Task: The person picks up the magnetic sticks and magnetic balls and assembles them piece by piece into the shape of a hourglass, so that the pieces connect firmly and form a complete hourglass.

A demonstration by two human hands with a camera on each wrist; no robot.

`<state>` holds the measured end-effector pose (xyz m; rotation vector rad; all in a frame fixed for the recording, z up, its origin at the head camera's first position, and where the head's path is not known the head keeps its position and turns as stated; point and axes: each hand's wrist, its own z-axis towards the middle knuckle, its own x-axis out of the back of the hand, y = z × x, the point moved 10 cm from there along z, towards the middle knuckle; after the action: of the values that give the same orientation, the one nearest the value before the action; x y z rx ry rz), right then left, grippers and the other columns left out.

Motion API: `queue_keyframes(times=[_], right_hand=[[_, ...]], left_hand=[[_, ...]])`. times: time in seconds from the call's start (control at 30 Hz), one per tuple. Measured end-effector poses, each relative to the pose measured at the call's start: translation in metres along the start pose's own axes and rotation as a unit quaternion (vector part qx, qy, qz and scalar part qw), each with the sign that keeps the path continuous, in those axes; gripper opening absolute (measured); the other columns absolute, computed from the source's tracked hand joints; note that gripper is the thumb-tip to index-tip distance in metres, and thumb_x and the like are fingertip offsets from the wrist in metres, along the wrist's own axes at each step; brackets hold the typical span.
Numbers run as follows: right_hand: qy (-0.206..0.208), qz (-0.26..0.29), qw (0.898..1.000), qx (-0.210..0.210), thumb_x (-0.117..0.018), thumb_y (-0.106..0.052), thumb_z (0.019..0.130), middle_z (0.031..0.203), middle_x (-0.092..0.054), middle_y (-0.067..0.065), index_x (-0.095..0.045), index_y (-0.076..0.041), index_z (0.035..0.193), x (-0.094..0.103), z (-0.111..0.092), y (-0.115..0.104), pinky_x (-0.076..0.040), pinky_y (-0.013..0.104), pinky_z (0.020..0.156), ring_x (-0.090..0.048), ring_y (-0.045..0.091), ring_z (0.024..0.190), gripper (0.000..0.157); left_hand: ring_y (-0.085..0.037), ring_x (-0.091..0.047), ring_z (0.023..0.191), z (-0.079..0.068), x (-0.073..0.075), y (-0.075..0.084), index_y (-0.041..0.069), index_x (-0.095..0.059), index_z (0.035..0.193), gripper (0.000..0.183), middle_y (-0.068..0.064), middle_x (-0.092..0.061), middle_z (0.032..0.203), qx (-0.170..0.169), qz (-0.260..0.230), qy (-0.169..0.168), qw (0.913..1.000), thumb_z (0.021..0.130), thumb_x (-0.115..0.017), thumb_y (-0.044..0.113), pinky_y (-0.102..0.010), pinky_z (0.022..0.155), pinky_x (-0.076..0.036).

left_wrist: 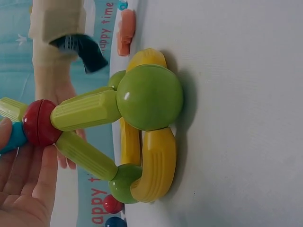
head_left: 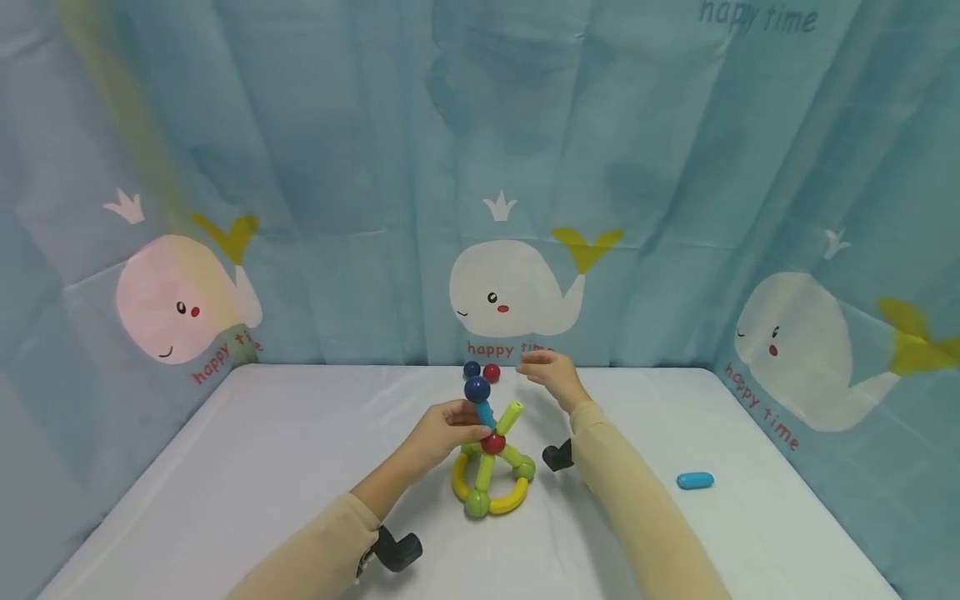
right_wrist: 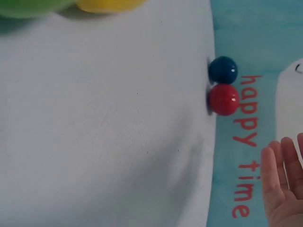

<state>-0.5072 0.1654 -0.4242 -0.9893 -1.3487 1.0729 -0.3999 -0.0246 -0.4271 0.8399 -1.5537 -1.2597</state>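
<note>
A magnetic stick-and-ball toy stands on the white table. Its base is a ring of curved yellow sticks and green balls, from which light-green sticks slope up to a red ball. From that ball rise a free-ended light-green stick and a blue stick topped by a dark blue ball. My left hand pinches the blue stick between thumb and fingers. My right hand, fingers extended and nothing held, hovers right of a loose red ball and a loose blue ball.
A light blue stick lies at the table's right side. Salmon-coloured pieces show beyond the toy in the left wrist view. A blue curtain with whale prints hangs behind and beside the table.
</note>
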Motion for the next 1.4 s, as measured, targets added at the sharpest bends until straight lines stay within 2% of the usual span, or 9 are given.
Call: queue_keyframes(times=[0.13, 0.3, 0.5, 0.67, 0.77, 0.97, 1.17, 1.27, 1.4], right_hand=[[0.002, -0.022, 1.0, -0.003, -0.071, -0.018, 0.091, 0.14, -0.059, 0.018, -0.06, 0.001, 0.131, -0.007, 0.018, 0.007, -0.049, 0.041, 0.107, -0.06, 0.03, 0.125, 0.045], [0.001, -0.038, 0.999, -0.01, -0.071, -0.014, 0.09, 0.141, -0.058, 0.017, -0.059, -0.001, 0.133, -0.016, 0.031, 0.009, -0.047, 0.045, 0.109, -0.058, 0.032, 0.127, 0.047], [0.016, -0.072, 0.996, -0.047, -0.074, -0.015, 0.087, 0.138, -0.061, 0.013, -0.064, -0.009, 0.13, -0.029, 0.043, 0.023, -0.044, 0.049, 0.111, -0.054, 0.031, 0.129, 0.045], [0.009, -0.089, 0.994, -0.07, -0.078, -0.019, 0.084, 0.133, -0.065, 0.011, -0.067, -0.012, 0.126, -0.044, 0.051, 0.039, -0.048, 0.046, 0.106, -0.062, 0.029, 0.119, 0.044], [0.013, -0.083, 0.994, -0.077, -0.078, -0.017, 0.084, 0.133, -0.064, 0.012, -0.066, -0.011, 0.128, -0.046, 0.054, 0.045, -0.05, 0.046, 0.103, -0.064, 0.031, 0.114, 0.046], [-0.001, -0.082, 0.993, -0.081, -0.076, -0.012, 0.085, 0.136, -0.063, 0.014, -0.063, -0.009, 0.132, -0.052, 0.059, 0.05, -0.052, 0.044, 0.102, -0.063, 0.03, 0.118, 0.049], [-0.001, -0.127, 0.991, -0.047, -0.077, -0.008, 0.083, 0.118, -0.07, 0.014, -0.07, -0.005, 0.121, -0.056, 0.066, 0.045, -0.055, 0.035, 0.085, -0.064, 0.024, 0.098, 0.038], [0.001, -0.144, 0.989, -0.044, -0.078, -0.007, 0.082, 0.112, -0.071, 0.013, -0.072, -0.003, 0.116, -0.053, 0.063, 0.045, -0.054, 0.03, 0.077, -0.064, 0.021, 0.09, 0.034], [0.003, -0.142, 0.989, -0.043, -0.077, -0.012, 0.084, 0.115, -0.071, 0.013, -0.071, -0.004, 0.117, -0.048, 0.049, 0.035, -0.057, 0.032, 0.083, -0.066, 0.021, 0.094, 0.034]], left_hand=[[-0.018, -0.065, 0.109, -0.003, -0.003, 0.003, 0.01, -0.068, 0.119, 0.035, -0.005, -0.073, 0.114, -0.007, -0.002, -0.002, 1.0, 0.091, -0.073, 0.031, -0.049, 0.104, -0.05], [-0.018, -0.066, 0.109, -0.005, -0.007, 0.005, 0.009, -0.068, 0.118, 0.036, -0.006, -0.072, 0.115, -0.017, -0.011, -0.01, 0.9997, 0.091, -0.073, 0.031, -0.045, 0.102, -0.052], [-0.017, -0.066, 0.107, -0.011, -0.004, 0.004, 0.007, -0.067, 0.119, 0.037, -0.006, -0.072, 0.114, -0.017, -0.005, -0.006, 0.9998, 0.091, -0.073, 0.03, -0.043, 0.1, -0.053], [-0.017, -0.066, 0.107, -0.014, -0.002, 0.0, 0.006, -0.068, 0.117, 0.037, -0.006, -0.073, 0.113, -0.016, -0.012, -0.002, 0.9998, 0.09, -0.074, 0.03, -0.041, 0.099, -0.054], [-0.017, -0.066, 0.107, -0.012, -0.003, 0.002, 0.005, -0.068, 0.116, 0.037, -0.006, -0.073, 0.112, -0.024, -0.017, -0.006, 0.9996, 0.09, -0.074, 0.03, -0.039, 0.097, -0.054], [-0.015, -0.066, 0.103, -0.013, -0.005, 0.003, 0.005, -0.068, 0.114, 0.035, -0.005, -0.072, 0.11, -0.024, -0.017, -0.01, 0.9995, 0.089, -0.074, 0.028, -0.035, 0.092, -0.056], [-0.015, -0.066, 0.106, -0.014, -0.004, 0.004, 0.006, -0.068, 0.115, 0.036, -0.005, -0.072, 0.113, -0.024, -0.018, -0.011, 0.9995, 0.09, -0.074, 0.03, -0.037, 0.094, -0.056], [-0.017, -0.065, 0.108, -0.014, -0.005, 0.004, 0.005, -0.067, 0.117, 0.037, -0.006, -0.072, 0.115, -0.024, -0.02, -0.016, 0.9994, 0.09, -0.073, 0.03, -0.039, 0.096, -0.055], [-0.018, -0.065, 0.109, -0.013, -0.002, 0.005, 0.006, -0.068, 0.117, 0.035, -0.007, -0.072, 0.115, -0.021, -0.023, -0.01, 0.9994, 0.091, -0.072, 0.03, -0.043, 0.099, -0.053]])
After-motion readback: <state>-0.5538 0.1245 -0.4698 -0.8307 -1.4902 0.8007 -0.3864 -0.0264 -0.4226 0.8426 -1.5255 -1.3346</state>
